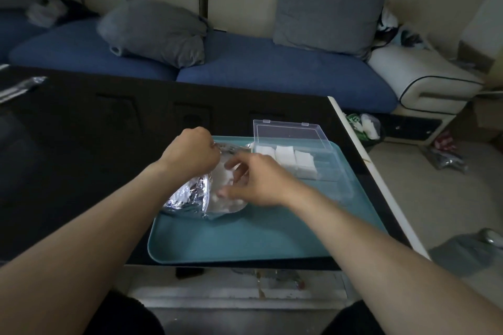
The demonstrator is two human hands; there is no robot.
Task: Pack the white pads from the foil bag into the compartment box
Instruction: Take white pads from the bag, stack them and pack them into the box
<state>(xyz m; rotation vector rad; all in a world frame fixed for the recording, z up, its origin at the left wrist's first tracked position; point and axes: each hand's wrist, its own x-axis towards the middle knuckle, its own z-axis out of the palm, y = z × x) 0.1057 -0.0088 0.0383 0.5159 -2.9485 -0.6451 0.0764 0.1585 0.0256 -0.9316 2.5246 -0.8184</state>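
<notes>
Two bare hands work over a smooth teal tray (pixel 245 236) with rounded corners, set on a glossy black table (pixel 81 144). Left hand (pixel 190 151) is clenched, knuckles up, pinching the far rim of the foil bag (pixel 187 196), a crinkled, silvery pouch with a rounded bottom that lies open on the tray just below that fist. Right hand (pixel 254 178) hovers at the bag's mouth with its fingers loosely spread and bent toward the pale inside, where soft white pads (pixel 226 177) show dimly; whether the fingertips grip one I cannot tell. Just beyond the right hand's knuckles sits the compartment box (pixel 321 168), clear hard plastic, rectangular, its hinged lid (pixel 288 133) standing open on the far side. Several square, matte white stacks (pixel 285 155) already fill its nearer-left cells, packed edge to edge.
</notes>
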